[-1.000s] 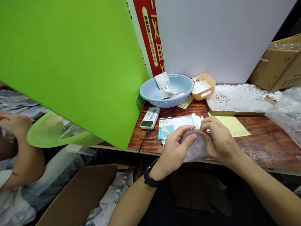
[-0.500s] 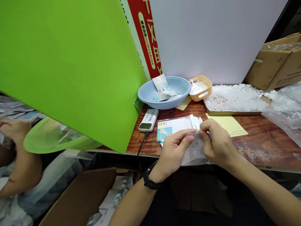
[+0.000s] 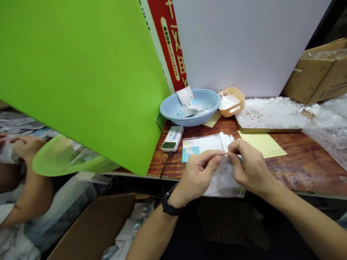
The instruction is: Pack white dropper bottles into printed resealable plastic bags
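My left hand [image 3: 197, 175] and my right hand [image 3: 248, 166] both pinch the top edge of a small clear plastic bag [image 3: 224, 180] just over the near edge of the wooden table [image 3: 298, 159]. The bag hangs down between my hands, with a printed label at its lower edge. Behind my hands lies a stack of flat clear bags with blue printed cards [image 3: 202, 146]. A black watch sits on my left wrist.
A blue basin [image 3: 189, 108] holds a few packets. Beside it stand a beige basket [image 3: 231, 102] of white parts, a tray of white pieces [image 3: 271, 115], a yellow sheet [image 3: 261, 142], a white device [image 3: 172, 138]. A green divider [image 3: 81, 72] stands at left; another person's arm [image 3: 29, 173] works beyond it. A cardboard box [image 3: 89, 227] sits below.
The bag has sunk a little lower between my hands, and its labelled lower edge now shows. The other person's hand at far left has shifted.
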The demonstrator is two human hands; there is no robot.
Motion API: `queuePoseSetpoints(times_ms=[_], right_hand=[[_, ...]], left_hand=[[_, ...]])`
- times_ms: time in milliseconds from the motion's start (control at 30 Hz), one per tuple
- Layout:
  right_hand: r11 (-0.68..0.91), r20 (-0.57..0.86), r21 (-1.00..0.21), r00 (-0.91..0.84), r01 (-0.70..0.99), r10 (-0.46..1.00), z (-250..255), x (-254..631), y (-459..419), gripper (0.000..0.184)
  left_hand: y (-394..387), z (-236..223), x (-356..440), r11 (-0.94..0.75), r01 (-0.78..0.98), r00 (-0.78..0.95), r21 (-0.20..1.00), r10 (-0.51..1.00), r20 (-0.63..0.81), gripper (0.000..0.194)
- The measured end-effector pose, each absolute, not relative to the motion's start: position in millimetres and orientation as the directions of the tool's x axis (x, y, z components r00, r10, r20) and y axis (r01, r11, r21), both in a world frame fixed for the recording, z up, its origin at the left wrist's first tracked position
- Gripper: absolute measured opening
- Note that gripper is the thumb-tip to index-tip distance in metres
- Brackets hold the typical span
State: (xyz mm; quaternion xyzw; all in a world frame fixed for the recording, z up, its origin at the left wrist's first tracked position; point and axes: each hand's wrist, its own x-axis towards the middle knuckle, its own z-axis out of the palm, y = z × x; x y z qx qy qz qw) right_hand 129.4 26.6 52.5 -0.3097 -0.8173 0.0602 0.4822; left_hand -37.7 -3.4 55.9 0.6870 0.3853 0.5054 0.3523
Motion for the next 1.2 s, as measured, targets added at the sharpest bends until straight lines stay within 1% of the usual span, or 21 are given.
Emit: queuePoseSetpoints(times_ms=[133,200,300,400,533,600,667,733,800,867,967,1067,1200], right_hand=[[0.775,0.702,-0.489,-0.347,0.4,0.622,52.7,130.7,24.9,0.014],[0.776,0.705,-0.502,-0.339,0.381,0.623,51.1,131.0,25.8,0.013],[0.81,0.736,-0.459,-0.354,0.366,0.577,48.3,131.7,30.9,0.02],[0.805,0.765,-0.432,-0.308,0.406,0.566,48.8,134.4,38.5,0.019],[0.759,0.778,-0.444,-0.215,0.476,0.59,54.8,141.0,43.4,0.016],[0.727,0.717,-0.517,-0.236,0.452,0.656,57.6,144.7,43.4,0.015],[0.65,0.581,-0.658,-0.292,0.38,0.759,59.3,148.2,43.7,0.013],[0.527,0.41,-0.794,-0.374,0.301,0.832,59.8,151.1,45.3,0.02],[0.409,0.284,-0.874,-0.409,0.261,0.867,59.2,152.6,47.5,0.027],[0.325,0.224,-0.916,-0.373,0.236,0.901,57.8,152.3,48.6,0.031],[0.254,0.191,-0.945,-0.283,0.206,0.94,55.0,148.7,47.4,0.035],[0.248,0.182,-0.942,-0.274,0.227,0.944,52.0,142.9,45.3,0.037],[0.209,0.142,-0.956,-0.297,0.206,0.944,49.5,135.8,44.6,0.042]], left_hand=[[-5.6,57.3,-39.8,-0.45,0.124,0.209,0.884,0.883,0.42,0.024],[-6.2,57.5,-40.0,-0.408,0.106,0.187,0.907,0.904,0.385,0.023],[-5.6,56.2,-38.9,-0.251,0.034,0.163,0.967,0.956,0.243,0.032],[-3.4,53.8,-37.1,-0.1,-0.022,0.23,0.995,0.968,0.102,0.045],[-1.1,51.4,-36.2,0.073,-0.024,0.341,0.997,0.938,-0.061,0.044],[-1.0,51.1,-37.7,0.126,-0.056,0.343,0.99,0.934,-0.099,0.044],[-0.8,51.5,-40.9,0.15,-0.095,0.372,0.984,0.922,-0.104,0.044],[0.1,52.2,-44.7,0.202,-0.133,0.421,0.97,0.898,-0.129,0.044],[2.0,52.3,-48.0,0.258,-0.163,0.404,0.952,0.898,-0.174,0.044],[5.1,51.3,-49.2,0.253,-0.221,0.289,0.942,0.939,-0.185,0.041],[11.5,47.9,-47.1,0.119,-0.345,0.086,0.931,0.992,-0.095,0.035],[16.8,43.2,-42.6,0.032,-0.415,-0.009,0.909,0.999,-0.04,0.039],[20.5,37.8,-39.2,-0.026,-0.399,-0.1,0.917,0.995,-0.015,0.048]])
